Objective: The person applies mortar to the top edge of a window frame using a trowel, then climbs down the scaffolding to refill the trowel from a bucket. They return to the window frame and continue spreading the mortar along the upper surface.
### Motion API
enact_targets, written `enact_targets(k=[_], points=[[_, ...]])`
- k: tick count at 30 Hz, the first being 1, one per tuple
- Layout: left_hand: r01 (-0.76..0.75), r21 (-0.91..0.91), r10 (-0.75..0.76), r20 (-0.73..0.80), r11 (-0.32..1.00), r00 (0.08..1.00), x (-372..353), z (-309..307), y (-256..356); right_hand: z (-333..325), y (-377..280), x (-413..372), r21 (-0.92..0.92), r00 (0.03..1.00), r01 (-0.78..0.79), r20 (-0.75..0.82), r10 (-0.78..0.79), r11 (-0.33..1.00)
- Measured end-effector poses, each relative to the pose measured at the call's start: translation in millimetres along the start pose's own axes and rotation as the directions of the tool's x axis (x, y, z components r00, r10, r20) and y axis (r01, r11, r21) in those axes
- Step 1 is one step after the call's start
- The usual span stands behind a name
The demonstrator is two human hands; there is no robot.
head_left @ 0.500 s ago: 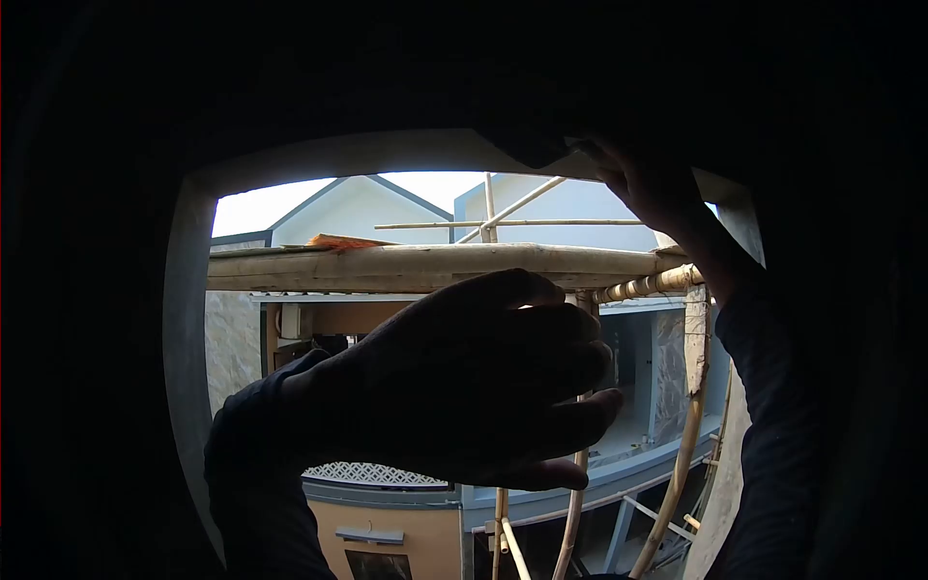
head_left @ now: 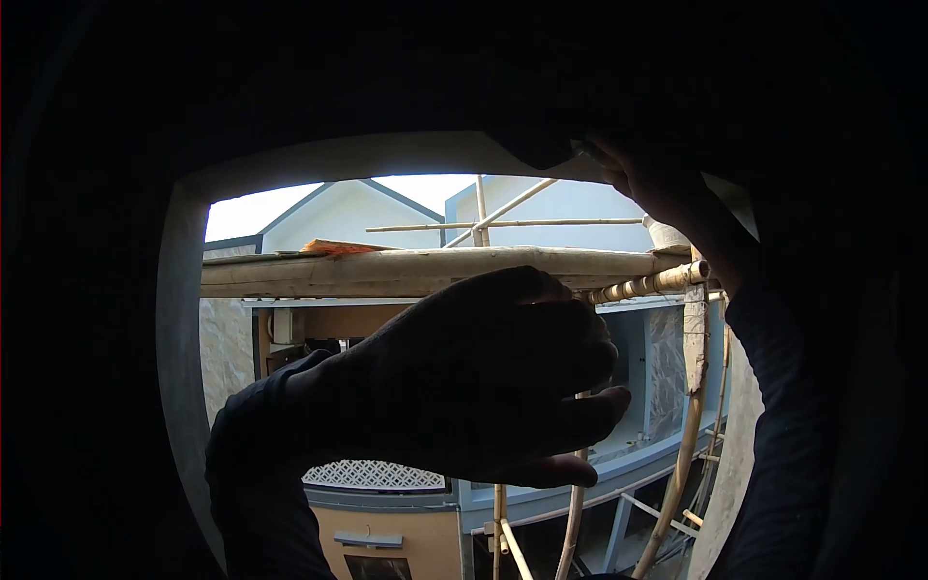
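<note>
Shifted slightly right, the left hand (head_left: 474, 382) has its lower fingers apart before the bamboo beam (head_left: 319, 275); upper right, the right hand (head_left: 667, 193) is too dark to tell.

Dark, curved-edged piece (head_left: 535, 150) at upper frame (head_left: 367, 158)

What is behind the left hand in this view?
Around the left hand, parts of a thick horizontal bamboo pole, a white lattice and a building's front show; whatever lies directly behind is covered.
</note>
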State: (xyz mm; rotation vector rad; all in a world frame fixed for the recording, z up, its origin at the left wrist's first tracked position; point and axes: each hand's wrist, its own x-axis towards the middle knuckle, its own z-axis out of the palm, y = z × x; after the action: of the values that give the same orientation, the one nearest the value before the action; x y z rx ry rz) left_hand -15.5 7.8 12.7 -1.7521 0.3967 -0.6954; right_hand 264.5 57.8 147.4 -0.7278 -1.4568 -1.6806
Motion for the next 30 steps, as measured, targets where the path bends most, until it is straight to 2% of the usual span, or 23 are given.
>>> enact_targets(k=[2,6,7,8,9,10,11,12,14,15,16,18,22,25,27,30], points=[[0.002,0.0,-0.002,0.0,1.0,1.0,1.8,1.0,-0.1,12.5,13.2,-5.3,-0.066,0.993,0.09,-0.074,-0.095,0.994],[0.017,-0.039,-0.019,-0.052,0.999,0.998,-2.3,9.8,3.2,-1.9,10.4,-13.1,-0.041,0.995,0.082,-0.059,-0.084,0.996],[0.014,-0.048,-0.017,-0.05,0.999,0.999,-2.5,11.0,3.7,-5.2,12.0,-14.1,0.12,0.994,-0.09,0.067,0.082,0.989],[0.01,-0.056,-0.013,-0.049,0.998,0.999,-2.8,12.1,3.5,-8.7,13.9,-14.7,0.252,0.951,-0.274,0.214,0.223,0.928],[0.008,-0.056,-0.011,-0.053,0.998,0.999,-3.5,13.6,3.2,-12.5,15.9,-18.5,0.249,0.951,-0.275,0.214,0.224,0.929],[0.007,-0.068,-0.011,-0.063,0.998,0.998,-4.1,15.4,2.9,-16.6,19.5,-26.2,0.047,0.989,-0.106,0.108,0.1,0.993],[0.006,-0.08,-0.012,-0.074,0.997,0.997,-4.3,16.1,2.8,-20.2,25.9,-33.2,-0.173,0.998,0.054,0.031,-0.049,0.983],[0.004,-0.082,-0.01,-0.079,0.997,0.997,-3.9,14.3,3.0,-18.0,41.6,-40.8,-0.178,0.998,0.055,0.034,-0.05,0.983],[0.002,-0.085,-0.003,-0.008,0.996,1.0,-1.5,10.0,1.8,-11.9,77.8,-58.0,-0.07,0.999,-0.042,-0.007,0.042,0.997],[-0.004,-0.087,0.003,-0.014,0.996,1.0,-0.1,10.2,0.8,-19.9,79.9,-61.3,0.006,0.996,-0.084,-0.03,0.084,0.996],[-0.007,-0.089,0.006,-0.015,0.996,1.0,0.7,10.4,0.2,-24.1,80.1,-63.7,0.001,0.996,-0.089,-0.026,0.089,0.996],[-0.009,-0.092,0.007,-0.024,0.996,1.0,1.0,11.2,-0.6,-30.7,77.1,-63.3,-0.207,0.996,-0.087,-0.005,0.088,0.974],[-0.037,-0.091,0.031,-0.067,0.995,0.997,2.2,11.7,2.3,-21.6,22.8,-23.9,-0.17,0.996,-0.091,0.005,0.093,0.981],[-0.043,-0.104,0.035,-0.081,0.994,0.996,-0.6,9.8,4.8,-3.6,-6.9,-1.9,-0.143,0.997,-0.058,-0.05,0.051,0.988],[-0.046,-0.118,0.036,-0.084,0.992,0.996,-3.6,8.3,5.3,9.9,-16.5,-0.7,-0.271,0.996,-0.08,-0.049,0.069,0.959],[-0.032,-0.107,0.026,-0.055,0.994,0.998,-11.0,3.2,4.5,0.2,-15.6,-12.5,-0.326,0.996,-0.086,-0.037,0.078,0.941]])
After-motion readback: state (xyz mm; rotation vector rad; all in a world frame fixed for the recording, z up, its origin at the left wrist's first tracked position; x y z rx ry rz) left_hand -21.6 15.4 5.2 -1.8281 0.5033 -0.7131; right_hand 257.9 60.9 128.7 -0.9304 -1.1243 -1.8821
